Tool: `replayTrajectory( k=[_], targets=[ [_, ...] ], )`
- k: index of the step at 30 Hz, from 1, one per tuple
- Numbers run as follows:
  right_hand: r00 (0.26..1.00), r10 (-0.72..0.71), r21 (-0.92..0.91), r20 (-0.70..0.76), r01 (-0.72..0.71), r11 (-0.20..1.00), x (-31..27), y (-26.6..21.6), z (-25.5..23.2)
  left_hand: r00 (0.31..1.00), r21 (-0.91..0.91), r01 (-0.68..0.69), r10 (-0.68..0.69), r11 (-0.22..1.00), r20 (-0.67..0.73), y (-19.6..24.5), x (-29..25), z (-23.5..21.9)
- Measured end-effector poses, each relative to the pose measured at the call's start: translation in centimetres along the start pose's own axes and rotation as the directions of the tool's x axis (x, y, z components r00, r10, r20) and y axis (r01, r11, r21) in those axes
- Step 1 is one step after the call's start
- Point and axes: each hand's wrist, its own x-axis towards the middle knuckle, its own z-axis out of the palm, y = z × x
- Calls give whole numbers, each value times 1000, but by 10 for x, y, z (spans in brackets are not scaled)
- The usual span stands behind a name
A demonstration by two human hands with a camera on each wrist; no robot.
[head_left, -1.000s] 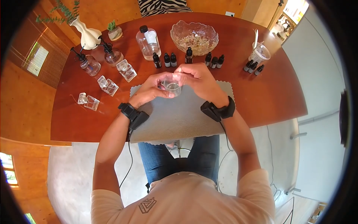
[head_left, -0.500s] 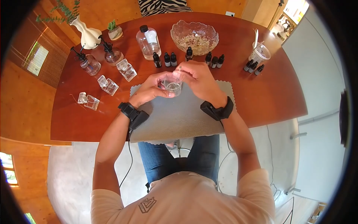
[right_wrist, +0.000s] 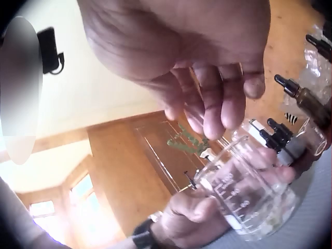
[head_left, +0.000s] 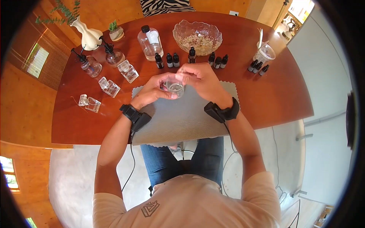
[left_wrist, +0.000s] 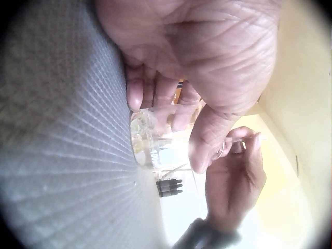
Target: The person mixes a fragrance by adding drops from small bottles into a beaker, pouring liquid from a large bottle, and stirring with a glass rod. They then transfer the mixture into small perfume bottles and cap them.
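Note:
My left hand (head_left: pixel 155 89) holds a clear glass beaker (right_wrist: pixel 244 194) by its side, thumb in front and fingers behind. The beaker stands on the grey mat (head_left: pixel 182 121), with liquid and some pale bits at its bottom in the left wrist view. Above its rim, my right hand (head_left: pixel 203 79) pinches a thin clear glass rod (right_wrist: pixel 224 142) between thumb and fingers. The rod slants down into the beaker; its upper end pokes out past the fingertips in the left wrist view.
Several small black dropper bottles (head_left: pixel 192 56) stand just beyond the hands. Behind them are a large clear bottle (head_left: pixel 151 43) and a glass bowl (head_left: pixel 198 38). Square glass bottles (head_left: pixel 110 88) lie at left; a plastic cup (head_left: pixel 266 52) stands at right.
My right hand shifts slightly over the beaker's rim with the glass rod. The left hand keeps its grip, and the beaker stays nearly in place.

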Motion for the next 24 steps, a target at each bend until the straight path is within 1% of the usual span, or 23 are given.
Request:
replayTrajectory(
  k=[2, 3, 5, 7, 8, 11, 14, 15, 17, 18, 20, 23, 24],
  targets=[
    [991, 81, 142, 108, -96, 985, -1, -6, -2, 1000, 21, -2, 2, 1000, -13, -3, 0, -1],
    [1000, 19, 34, 8, -19, 999, 1, -6, 0, 1000, 31, -2, 3, 1000, -19, -4, 0, -2],
    [977, -134, -200, -168, 99, 975, 2, -5, 6, 999, 30, -23, 24, 999, -25, -6, 0, -2],
    [1000, 6, -75, 18, -4, 997, 0, -4, -2, 999, 22, -24, 25, 999, -21, -7, 1, -1],
    [991, 65, -18, 119, -64, 998, 0, -4, -4, 1000, 17, -13, 13, 1000, -18, -6, 1, -1],
    [993, -63, -165, -98, 46, 985, 0, -2, 4, 1000, 21, -4, 5, 1000, -30, -3, -1, -1],
    [995, 81, 78, 60, -86, 993, 0, -5, -4, 1000, 1, -7, 7, 1000, -23, -4, 1, 0],
    [999, 32, 2, -22, -32, 999, 0, -5, -2, 1000, -8, -7, 6, 1000, -20, -5, 1, 0],
    [981, -84, -158, -172, 56, 986, 0, -4, 4, 1000, 25, -7, 8, 1000, -29, -6, 1, -1],
    [995, -33, -89, -95, 25, 996, -1, -4, 3, 999, 40, -6, 8, 999, -31, -6, 1, -1],
    [996, 49, 40, 71, -52, 998, 0, -2, -2, 1000, 30, -1, 1, 1000, -19, -7, 1, -2],
    [994, 24, -108, -105, -35, 994, -1, -8, 2, 1000, 43, -2, 3, 999, -28, -7, 1, -2],
    [993, -17, -123, -116, 2, 992, -1, -8, 3, 999, 50, -3, 5, 999, -33, -8, 1, -2]
  ],
)
